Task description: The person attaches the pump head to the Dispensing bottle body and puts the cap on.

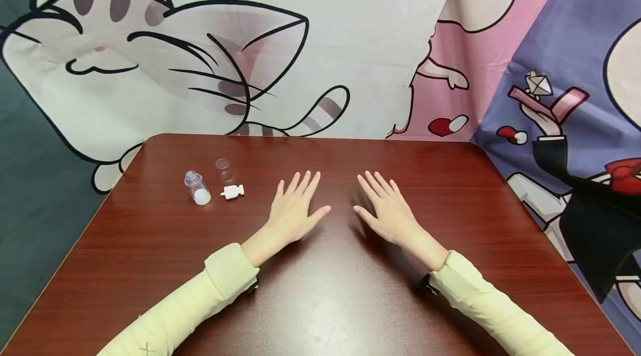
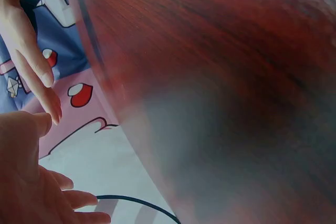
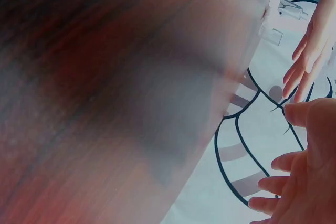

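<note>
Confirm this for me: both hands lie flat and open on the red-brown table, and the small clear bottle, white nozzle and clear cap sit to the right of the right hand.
Wrong on one point. The head view shows the small clear bottle, white nozzle and clear cap to the left of the left hand, not right of the right hand. Both hands do lie flat and open on the red-brown table.

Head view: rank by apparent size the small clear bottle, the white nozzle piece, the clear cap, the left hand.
1. left hand
2. small clear bottle
3. white nozzle piece and clear cap: these look about alike, and the cap lies farther from the camera, so no ranking.
</note>
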`<state>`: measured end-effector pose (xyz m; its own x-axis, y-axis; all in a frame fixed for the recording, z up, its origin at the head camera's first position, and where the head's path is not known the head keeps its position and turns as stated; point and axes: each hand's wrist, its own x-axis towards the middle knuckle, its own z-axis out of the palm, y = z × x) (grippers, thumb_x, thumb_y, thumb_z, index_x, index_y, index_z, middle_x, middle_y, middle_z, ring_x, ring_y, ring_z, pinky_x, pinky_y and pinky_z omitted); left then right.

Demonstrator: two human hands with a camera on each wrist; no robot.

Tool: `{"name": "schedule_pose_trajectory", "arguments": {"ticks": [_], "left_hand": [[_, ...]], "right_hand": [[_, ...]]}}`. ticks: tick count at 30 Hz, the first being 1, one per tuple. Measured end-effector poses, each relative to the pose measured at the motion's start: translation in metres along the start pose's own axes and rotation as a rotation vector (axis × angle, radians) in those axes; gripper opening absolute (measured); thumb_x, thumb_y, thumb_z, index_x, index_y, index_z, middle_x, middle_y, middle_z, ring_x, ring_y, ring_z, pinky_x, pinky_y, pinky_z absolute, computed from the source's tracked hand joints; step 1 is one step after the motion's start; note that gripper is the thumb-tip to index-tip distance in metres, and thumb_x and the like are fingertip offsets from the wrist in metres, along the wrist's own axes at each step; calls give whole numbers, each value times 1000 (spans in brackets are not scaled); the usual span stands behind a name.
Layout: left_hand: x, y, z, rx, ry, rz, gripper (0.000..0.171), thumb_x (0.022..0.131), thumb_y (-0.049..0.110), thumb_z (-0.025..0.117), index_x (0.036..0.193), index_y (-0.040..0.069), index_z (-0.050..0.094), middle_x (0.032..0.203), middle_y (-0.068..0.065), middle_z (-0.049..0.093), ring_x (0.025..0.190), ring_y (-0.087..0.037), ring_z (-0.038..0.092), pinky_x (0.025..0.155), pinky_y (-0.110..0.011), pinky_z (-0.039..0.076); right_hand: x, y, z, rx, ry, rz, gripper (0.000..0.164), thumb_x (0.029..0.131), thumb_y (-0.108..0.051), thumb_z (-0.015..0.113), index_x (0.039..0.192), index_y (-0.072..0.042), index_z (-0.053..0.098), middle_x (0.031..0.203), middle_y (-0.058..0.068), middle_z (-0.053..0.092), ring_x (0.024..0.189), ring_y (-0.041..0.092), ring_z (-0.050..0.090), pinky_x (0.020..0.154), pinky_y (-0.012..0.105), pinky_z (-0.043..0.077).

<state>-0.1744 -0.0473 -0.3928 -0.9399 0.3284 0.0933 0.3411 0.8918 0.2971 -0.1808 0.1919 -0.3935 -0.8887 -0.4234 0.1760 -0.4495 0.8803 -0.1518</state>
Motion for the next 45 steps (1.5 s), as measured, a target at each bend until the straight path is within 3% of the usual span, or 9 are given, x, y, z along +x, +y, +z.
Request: {"name": "schedule_pose_trajectory", "arguments": {"ticks": [9, 16, 29, 38, 45], "left_hand": [[-2, -3, -3, -18, 15, -1, 72, 95, 56, 44, 154, 19, 22, 157, -7, 30, 148, -29, 20, 118, -56, 15], [-3, -6, -5, -43, 58, -7, 68, 96, 53, 47, 152, 19, 28, 154, -8, 37, 145, -31, 27, 117, -56, 18], [-3, -10, -10, -65, 108, -27, 65, 96, 53, 47, 150, 21, 33, 148, -9, 46, 140, -33, 37, 115, -55, 22], [-5, -15, -13, -95, 196, -26, 59, 96, 48, 50, 145, 16, 42, 141, -9, 54, 130, -34, 47, 112, -52, 31], [-4, -18, -13, -152, 219, -50, 57, 96, 44, 52, 143, 12, 44, 139, -9, 56, 122, -34, 52, 106, -50, 37]], "right_hand": [[3, -4, 4, 33, 42, -6, 63, 96, -42, 52, 148, -10, 37, 155, 13, 33, 144, 32, 30, 116, 47, 26], [8, -12, 4, 69, 73, -21, 59, 95, -41, 54, 145, -10, 42, 154, 11, 36, 142, 32, 33, 114, 48, 30], [22, -26, 4, 112, 208, -93, 48, 92, -35, 61, 133, -10, 55, 148, 8, 45, 131, 30, 45, 101, 53, 41], [34, -36, 7, 157, 242, -116, 41, 92, -32, 62, 127, -10, 59, 144, 9, 49, 126, 29, 49, 101, 50, 41], [44, -49, 6, 171, 251, -141, 40, 93, -31, 61, 127, -9, 59, 134, 9, 57, 119, 28, 53, 97, 48, 44]]}}
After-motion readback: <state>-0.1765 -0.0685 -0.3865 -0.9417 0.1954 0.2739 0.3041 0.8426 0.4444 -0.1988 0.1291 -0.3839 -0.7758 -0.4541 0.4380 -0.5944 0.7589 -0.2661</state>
